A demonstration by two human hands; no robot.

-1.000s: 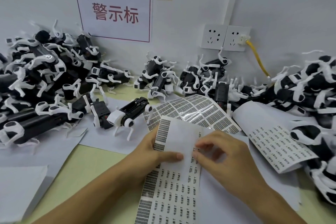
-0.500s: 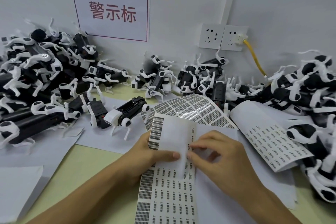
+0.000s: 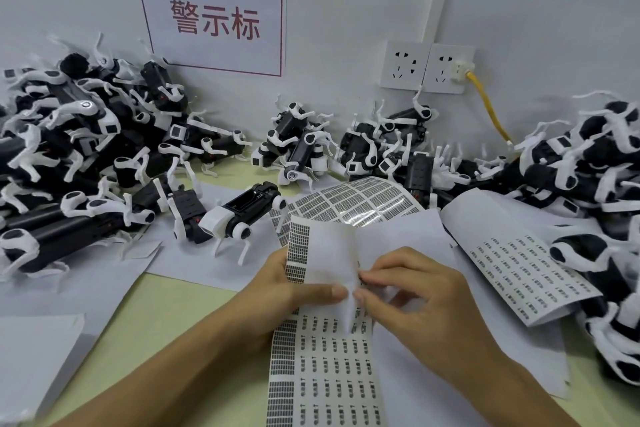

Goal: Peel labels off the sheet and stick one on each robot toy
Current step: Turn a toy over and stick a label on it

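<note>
On the pale green surface (image 3: pixel 180 315) your left hand (image 3: pixel 277 288) grips the label sheet (image 3: pixel 322 367), thumb pressed flat on it. Your right hand (image 3: pixel 412 302) pinches its peeled edge with curled fingers (image 3: pixel 372 279). Beyond, one robot toy (image 3: pixel 239 215) stands before heaped others.

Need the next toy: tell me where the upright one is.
Head view, left of centre: the upright toy stands on white paper beyond the left hand.
</note>
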